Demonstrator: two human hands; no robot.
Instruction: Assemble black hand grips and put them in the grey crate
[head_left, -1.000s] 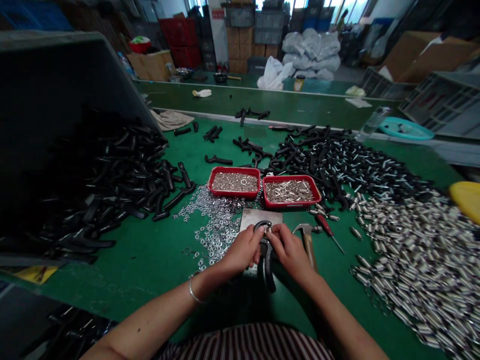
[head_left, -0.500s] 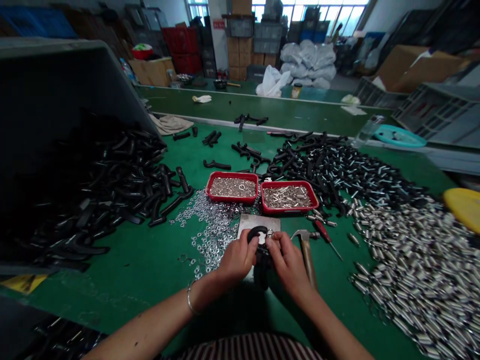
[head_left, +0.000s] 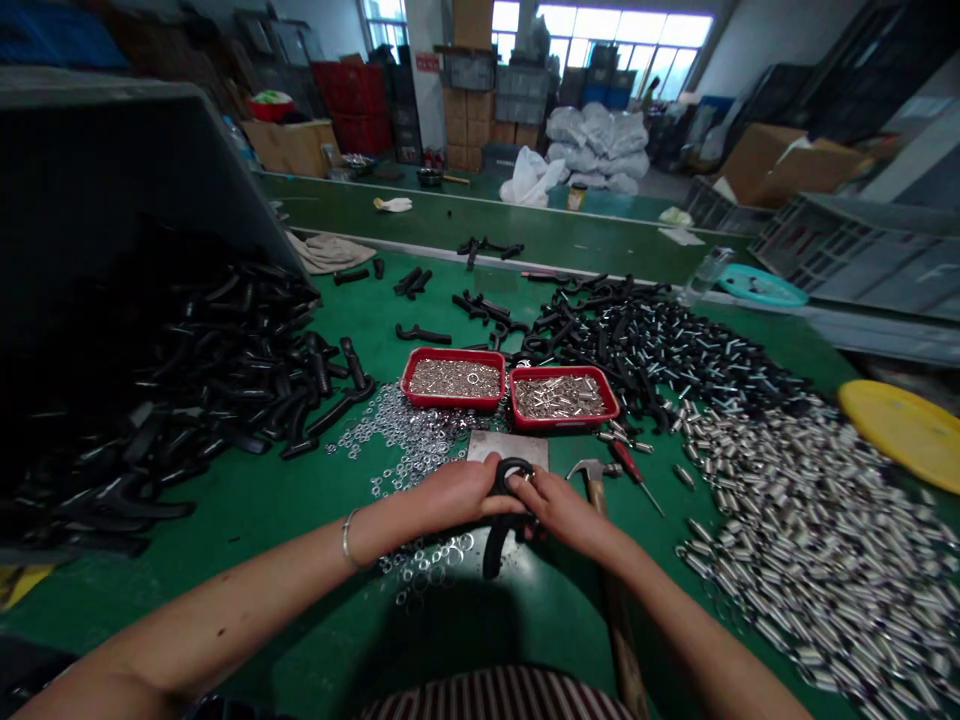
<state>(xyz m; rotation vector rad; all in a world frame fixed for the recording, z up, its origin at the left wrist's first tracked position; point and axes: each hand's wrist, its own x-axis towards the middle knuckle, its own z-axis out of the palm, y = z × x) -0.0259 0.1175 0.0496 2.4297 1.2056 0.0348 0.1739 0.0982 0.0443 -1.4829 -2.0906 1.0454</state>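
Note:
Both hands grip one black hooked handle [head_left: 493, 552] above a small metal plate [head_left: 491, 443]. My left hand [head_left: 466, 490] is closed around its left side, close to the curved upper end. On the other side, my right hand [head_left: 556, 508] is closed with the thumb and fingers pressed at the hook's opening. Any small part under those fingertips is hidden. The handle's straight end points down and slightly left. Loose metal nuts and rings [head_left: 409, 455] lie left of the plate. A claw hammer [head_left: 595, 470] lies right of my right hand, its shaft partly behind my forearm.
Two red trays [head_left: 491, 401] of small metal parts stand beyond the plate. A red-handled screwdriver [head_left: 631, 462] lies right of the hammer. Metal sleeves [head_left: 817, 520] are heaped right, black handles [head_left: 247, 370] spill from a tipped bin [head_left: 247, 160] left. A yellow lid [head_left: 900, 425] sits far right.
The handle has turned in my hands, its straight end now swung left. My left forearm lies flatter, and the right fingertips cover the spot where a small metal ring showed. The view has shifted right.

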